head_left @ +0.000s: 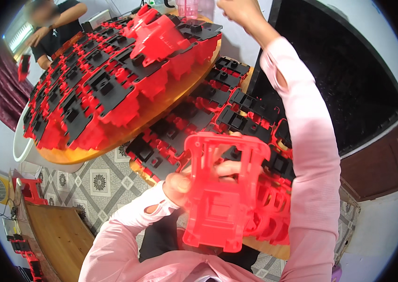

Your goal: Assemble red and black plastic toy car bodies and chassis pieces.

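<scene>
Held red plastic frame (220, 214) in left hand (178, 187), with fingers bent behind it and showing through its opening. Had right hand (242, 13) far beyond those fingers, partly cut off; couldn't tell if holding anything. Probably risked a slip or twist from the one-handed grip, or a knock, from crowding, against red frames (274, 211) just right of left fingers or black-and-red parts (154, 160) beyond them. Looked glossy, bright red, open on top, recessed below, with lugged corners.
</scene>
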{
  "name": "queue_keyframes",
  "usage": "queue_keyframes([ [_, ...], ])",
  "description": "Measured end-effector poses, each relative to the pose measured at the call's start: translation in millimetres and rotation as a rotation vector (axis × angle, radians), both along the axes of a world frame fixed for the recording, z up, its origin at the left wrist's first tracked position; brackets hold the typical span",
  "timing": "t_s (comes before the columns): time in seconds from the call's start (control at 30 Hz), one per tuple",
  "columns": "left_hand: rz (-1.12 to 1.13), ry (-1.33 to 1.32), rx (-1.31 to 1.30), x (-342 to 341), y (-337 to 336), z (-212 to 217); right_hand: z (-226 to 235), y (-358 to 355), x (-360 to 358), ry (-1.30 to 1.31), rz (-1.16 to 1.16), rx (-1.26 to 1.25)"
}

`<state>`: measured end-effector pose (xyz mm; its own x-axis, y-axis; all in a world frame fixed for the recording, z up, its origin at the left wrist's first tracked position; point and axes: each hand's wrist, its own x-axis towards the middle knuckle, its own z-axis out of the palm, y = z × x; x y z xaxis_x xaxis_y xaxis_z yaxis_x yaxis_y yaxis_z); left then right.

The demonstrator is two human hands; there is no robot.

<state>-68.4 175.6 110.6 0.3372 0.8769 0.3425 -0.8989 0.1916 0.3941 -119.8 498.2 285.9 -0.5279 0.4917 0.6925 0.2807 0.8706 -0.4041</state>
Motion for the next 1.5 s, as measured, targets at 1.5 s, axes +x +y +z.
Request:
queue_keyframes([
  [1.5, 0.444, -0.292, -0.486, -118, -56, 229, 19, 145, -210, -0.115, -0.040, -0.665],
])
